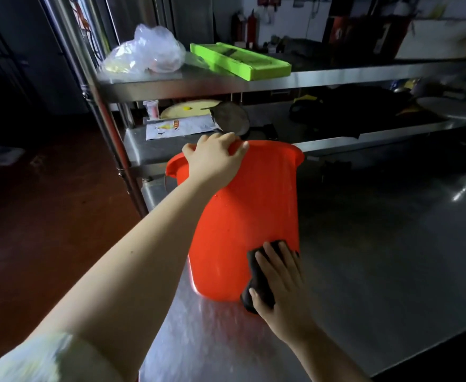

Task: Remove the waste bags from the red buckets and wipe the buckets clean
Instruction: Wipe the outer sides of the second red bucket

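Head view:
Bucket: one red bucket (243,205) stands on the steel counter (378,271) near its left edge, tipped so the mouth leans away toward the shelf (323,78).
Left grip: the left hand (215,157) has its fingers curled over the far rim, steadying the tilt.
Right grip: the right hand (281,279) lies with its fingers flat, pressing a dark cloth (258,282) against the lower outside wall rather than wrapping round it.
Done, as judged: no bag edge shows over the rim, so the liner looks to be out; the inside is hidden.
In hand: wiping the outer wall, which carries water droplets.
Left: the rest of this wall, perhaps the inside, and any other buckets, none in view.
Nearby: a crumpled clear plastic bag (146,51) on the shelf; whether it is the waste bag I cannot tell.
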The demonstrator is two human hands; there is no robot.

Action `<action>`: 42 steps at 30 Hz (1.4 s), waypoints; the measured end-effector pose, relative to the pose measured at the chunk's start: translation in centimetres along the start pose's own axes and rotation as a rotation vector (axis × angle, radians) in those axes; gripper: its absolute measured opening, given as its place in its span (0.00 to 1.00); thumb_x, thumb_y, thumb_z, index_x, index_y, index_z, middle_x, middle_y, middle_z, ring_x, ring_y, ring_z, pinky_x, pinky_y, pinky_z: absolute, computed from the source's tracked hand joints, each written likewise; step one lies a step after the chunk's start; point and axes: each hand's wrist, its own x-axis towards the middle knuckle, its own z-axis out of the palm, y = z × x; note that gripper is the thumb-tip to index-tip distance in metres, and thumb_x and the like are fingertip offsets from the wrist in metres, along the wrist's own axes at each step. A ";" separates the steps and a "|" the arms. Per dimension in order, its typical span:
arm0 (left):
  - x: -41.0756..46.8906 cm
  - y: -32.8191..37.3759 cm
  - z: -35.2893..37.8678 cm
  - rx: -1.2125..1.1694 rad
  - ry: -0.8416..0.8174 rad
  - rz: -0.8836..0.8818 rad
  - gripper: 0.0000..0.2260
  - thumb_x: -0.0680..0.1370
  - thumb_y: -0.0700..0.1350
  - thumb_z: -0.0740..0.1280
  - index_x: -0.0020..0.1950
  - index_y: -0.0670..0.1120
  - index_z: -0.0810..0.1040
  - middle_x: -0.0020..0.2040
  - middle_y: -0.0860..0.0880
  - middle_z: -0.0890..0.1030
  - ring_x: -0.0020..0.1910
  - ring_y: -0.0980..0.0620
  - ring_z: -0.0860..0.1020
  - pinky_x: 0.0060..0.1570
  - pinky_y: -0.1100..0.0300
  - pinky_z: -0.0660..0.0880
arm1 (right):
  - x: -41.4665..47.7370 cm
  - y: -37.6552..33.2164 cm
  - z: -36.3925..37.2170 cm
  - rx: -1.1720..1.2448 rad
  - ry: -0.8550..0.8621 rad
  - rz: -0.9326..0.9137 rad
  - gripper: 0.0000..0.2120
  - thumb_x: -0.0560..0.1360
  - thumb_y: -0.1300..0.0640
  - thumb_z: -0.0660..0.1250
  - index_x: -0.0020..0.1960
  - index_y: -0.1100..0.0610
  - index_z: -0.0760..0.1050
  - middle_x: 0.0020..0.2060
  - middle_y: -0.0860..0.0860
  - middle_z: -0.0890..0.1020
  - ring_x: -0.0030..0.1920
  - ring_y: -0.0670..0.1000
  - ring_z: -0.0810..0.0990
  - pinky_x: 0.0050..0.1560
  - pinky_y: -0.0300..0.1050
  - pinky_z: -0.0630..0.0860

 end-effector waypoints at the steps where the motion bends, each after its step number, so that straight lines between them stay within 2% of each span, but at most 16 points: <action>1: 0.0 0.4 0.1 0.002 -0.005 0.006 0.17 0.78 0.62 0.55 0.55 0.56 0.78 0.55 0.54 0.79 0.62 0.49 0.71 0.59 0.46 0.59 | -0.4 0.1 -0.1 0.002 -0.001 0.004 0.28 0.76 0.45 0.63 0.73 0.51 0.63 0.74 0.50 0.66 0.75 0.56 0.61 0.66 0.66 0.65; 3: -0.3 1.0 0.3 0.010 -0.002 0.031 0.17 0.78 0.63 0.55 0.54 0.56 0.78 0.54 0.54 0.79 0.60 0.49 0.71 0.58 0.46 0.60 | 0.6 0.3 -0.5 0.012 0.033 0.026 0.25 0.79 0.42 0.59 0.72 0.52 0.63 0.73 0.50 0.66 0.75 0.56 0.61 0.67 0.64 0.65; 7: -1.3 1.8 0.1 0.008 0.024 0.058 0.16 0.78 0.62 0.55 0.52 0.56 0.77 0.52 0.54 0.78 0.58 0.49 0.71 0.57 0.47 0.59 | 8.3 0.8 -1.8 0.091 0.178 0.122 0.26 0.77 0.42 0.61 0.69 0.56 0.67 0.70 0.55 0.70 0.72 0.56 0.65 0.70 0.57 0.61; 11: -1.7 1.1 -0.3 0.002 0.029 0.030 0.15 0.79 0.61 0.55 0.52 0.56 0.77 0.53 0.55 0.78 0.58 0.49 0.71 0.58 0.48 0.58 | 15.7 1.4 -2.8 0.184 0.362 0.202 0.25 0.77 0.46 0.64 0.66 0.63 0.71 0.63 0.58 0.76 0.66 0.58 0.72 0.66 0.59 0.68; 13: -1.9 0.3 -0.4 -0.006 0.043 0.010 0.15 0.79 0.62 0.55 0.52 0.56 0.77 0.53 0.54 0.79 0.59 0.49 0.70 0.58 0.48 0.58 | 16.3 0.7 -2.5 0.149 0.326 0.186 0.25 0.76 0.45 0.65 0.67 0.60 0.72 0.64 0.55 0.76 0.67 0.58 0.71 0.67 0.62 0.66; 16: -1.7 -1.1 -0.9 -0.020 0.038 -0.055 0.19 0.78 0.66 0.54 0.49 0.55 0.76 0.52 0.53 0.79 0.59 0.48 0.71 0.59 0.46 0.58 | 13.1 -0.8 -1.6 0.091 0.162 0.167 0.26 0.74 0.41 0.63 0.70 0.48 0.70 0.71 0.45 0.70 0.75 0.59 0.58 0.74 0.64 0.50; 18: -1.2 -2.3 -1.3 -0.054 0.027 -0.114 0.18 0.77 0.67 0.53 0.47 0.57 0.76 0.52 0.53 0.79 0.59 0.47 0.71 0.61 0.44 0.59 | 9.6 -1.4 -1.1 0.113 0.089 0.114 0.26 0.74 0.42 0.63 0.71 0.47 0.70 0.73 0.44 0.67 0.73 0.58 0.59 0.73 0.63 0.54; 20: -0.7 -3.6 -1.6 -0.108 0.015 -0.171 0.19 0.76 0.69 0.53 0.50 0.60 0.78 0.53 0.53 0.80 0.60 0.47 0.72 0.63 0.43 0.60 | 5.3 -1.4 -0.4 0.108 0.067 0.024 0.24 0.75 0.46 0.64 0.70 0.49 0.71 0.73 0.46 0.67 0.72 0.58 0.64 0.71 0.62 0.60; 24: -0.5 -4.8 -1.9 -0.203 -0.011 -0.218 0.21 0.71 0.71 0.53 0.43 0.60 0.77 0.46 0.55 0.81 0.56 0.49 0.74 0.61 0.47 0.59 | 0.0 -0.9 1.1 0.035 0.062 -0.069 0.21 0.75 0.48 0.65 0.68 0.50 0.73 0.71 0.47 0.71 0.68 0.65 0.68 0.66 0.64 0.65; 28: -1.1 -4.6 -2.2 -0.256 0.006 -0.209 0.24 0.71 0.70 0.54 0.42 0.53 0.79 0.40 0.54 0.81 0.50 0.51 0.76 0.56 0.52 0.59 | 5.1 -0.8 0.0 0.069 0.064 -0.021 0.21 0.79 0.43 0.58 0.71 0.46 0.66 0.72 0.46 0.69 0.70 0.62 0.67 0.71 0.58 0.59; 31: -1.9 -4.6 -2.5 -0.293 0.025 -0.178 0.26 0.73 0.68 0.56 0.41 0.45 0.76 0.36 0.49 0.79 0.44 0.51 0.76 0.56 0.51 0.62 | 12.1 -1.2 -1.2 0.069 0.195 0.028 0.22 0.77 0.44 0.62 0.69 0.48 0.69 0.70 0.50 0.71 0.68 0.63 0.66 0.71 0.56 0.60; 34: -2.6 -5.4 -3.1 -0.298 0.014 -0.190 0.21 0.77 0.65 0.58 0.45 0.50 0.80 0.40 0.52 0.80 0.46 0.52 0.75 0.57 0.54 0.61 | 15.8 -1.7 -1.3 0.042 0.290 0.065 0.20 0.75 0.47 0.67 0.66 0.50 0.73 0.65 0.55 0.74 0.62 0.64 0.72 0.68 0.58 0.64; 36: -2.2 -6.3 -4.2 -0.308 -0.068 -0.239 0.19 0.76 0.65 0.60 0.47 0.53 0.81 0.40 0.54 0.80 0.48 0.50 0.77 0.61 0.54 0.66 | 15.5 -2.3 -1.1 0.048 0.293 0.051 0.20 0.74 0.47 0.68 0.64 0.50 0.75 0.63 0.55 0.75 0.60 0.63 0.73 0.66 0.57 0.66; 38: -1.2 -6.1 -5.4 -0.221 -0.159 -0.222 0.19 0.75 0.61 0.60 0.44 0.48 0.81 0.35 0.51 0.78 0.43 0.45 0.77 0.54 0.53 0.72 | 13.8 -3.1 -0.7 0.053 0.262 0.025 0.20 0.72 0.46 0.69 0.63 0.50 0.77 0.64 0.53 0.75 0.60 0.62 0.72 0.66 0.56 0.66; 40: -0.4 -4.7 -5.6 -0.172 -0.182 -0.121 0.14 0.76 0.57 0.60 0.46 0.49 0.80 0.39 0.49 0.80 0.44 0.46 0.78 0.48 0.55 0.72 | 11.4 -3.8 0.5 0.062 0.211 0.003 0.20 0.70 0.47 0.70 0.61 0.49 0.78 0.64 0.52 0.76 0.60 0.61 0.73 0.65 0.56 0.68; 42: -0.3 -3.2 -4.9 -0.130 -0.169 -0.042 0.11 0.79 0.57 0.59 0.55 0.56 0.78 0.48 0.53 0.81 0.53 0.49 0.77 0.56 0.53 0.69 | 8.3 -4.3 1.8 0.051 0.169 -0.024 0.21 0.69 0.49 0.72 0.61 0.47 0.77 0.64 0.51 0.76 0.60 0.62 0.75 0.63 0.59 0.69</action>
